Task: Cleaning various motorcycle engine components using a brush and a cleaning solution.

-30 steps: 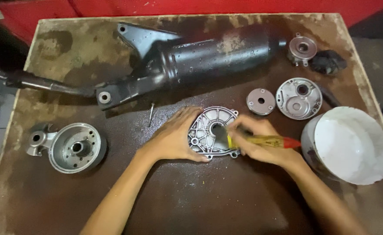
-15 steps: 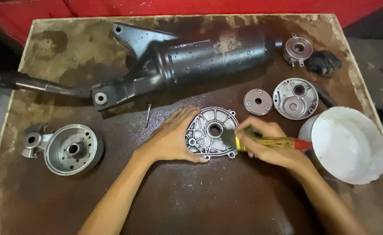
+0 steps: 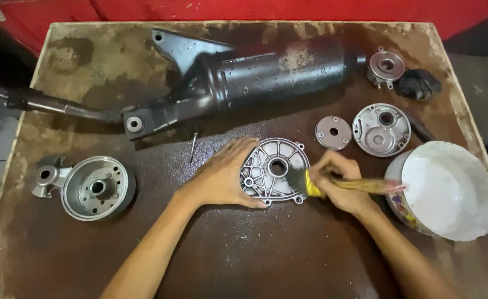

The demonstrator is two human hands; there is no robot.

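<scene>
Your left hand [image 3: 221, 177] pins the round cover [image 3: 274, 171] flat; your right hand's [image 3: 341, 185] grip closes on the brush [image 3: 343, 185]. Beside it, the white bowl [image 3: 449, 191] holds pale liquid; the black exhaust [image 3: 244, 77] lies behind.

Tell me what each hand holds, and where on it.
Right hand grips a paintbrush by its handle. Left hand steadies the round metal cover at its left edge.

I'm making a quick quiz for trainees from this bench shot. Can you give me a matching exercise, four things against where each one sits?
Things:
1. black exhaust pipe
2. white bowl
3. round metal drum
4. ribbed metal cover

Places:
A. under the left hand, mid-table
B. along the far side of the table
C. at the right edge
D. at the left side

Pairs: 1-B, 2-C, 3-D, 4-A
</scene>
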